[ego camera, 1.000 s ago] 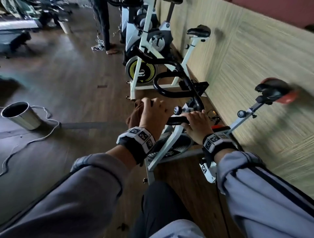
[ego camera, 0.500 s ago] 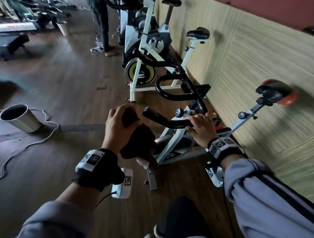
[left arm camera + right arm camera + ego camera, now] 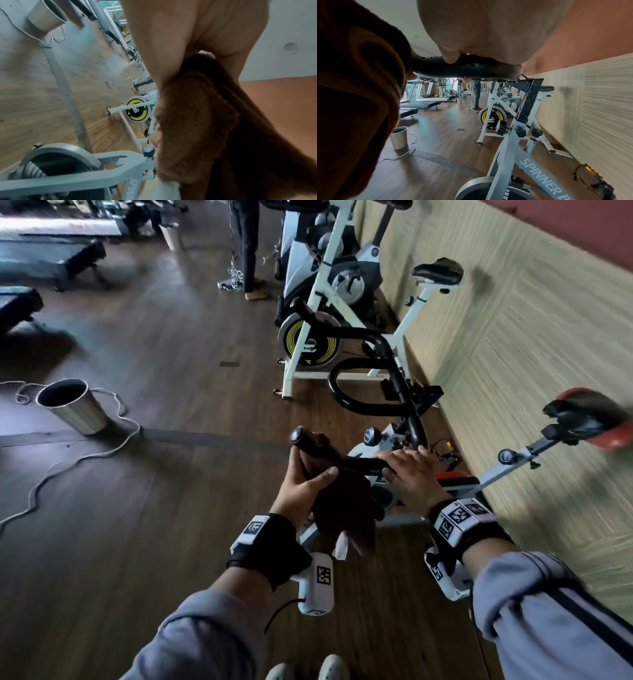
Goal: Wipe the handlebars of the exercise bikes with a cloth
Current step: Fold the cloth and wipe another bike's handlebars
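The near bike's black handlebar point(image 3: 363, 463) runs across the middle of the head view, its round left end point(image 3: 297, 436) bare. My left hand point(image 3: 308, 470) grips a dark brown cloth point(image 3: 346, 505) against the bar just inside that end, palm facing me, thumb pressed on the cloth. Most of the cloth hangs below the bar. My right hand point(image 3: 397, 467) curls over the bar a little to the right, close to the stem. In the right wrist view the fingers point(image 3: 450, 59) lie on the handlebar point(image 3: 471, 69) with the cloth point(image 3: 359, 94) beside them. The cloth point(image 3: 205, 121) fills the left wrist view.
A second white bike with a yellow flywheel point(image 3: 310, 344) stands just beyond, along the striped wall point(image 3: 513, 337) on the right. A steel bin point(image 3: 68, 405) and a loose cord point(image 3: 85, 453) lie on the wooden floor to the left. A person's legs point(image 3: 245, 251) stand farther back.
My left hand came off the top of the bar's end, swung left with the cloth, and now holds it against the bar from the near side. My right hand stayed on the bar.
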